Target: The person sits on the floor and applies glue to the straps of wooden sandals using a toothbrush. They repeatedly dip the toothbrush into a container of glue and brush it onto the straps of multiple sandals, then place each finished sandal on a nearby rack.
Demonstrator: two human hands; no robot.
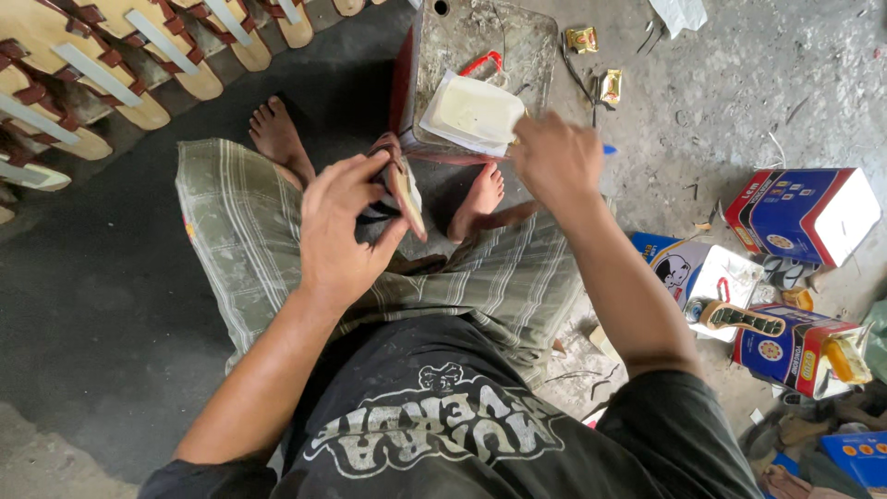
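My left hand (342,226) grips a sandal (399,185) on edge above my lap, its tan sole turned right and dark straps under my fingers. My right hand (554,162) is closed around a thin blue-tipped tool (609,149) and hovers at the right rim of a white tub of pale glue (473,111). The tub rests on a worn metal stand (517,46) just past my bare feet (277,134). I sit with checked cloth (231,240) over my legs.
Rows of tan sandal soles with dark straps (111,55) lie on the floor at the upper left. Blue and red cardboard boxes (799,212) and a sandal sole (739,319) sit at the right. Small wrappers (582,39) and scraps litter the concrete.
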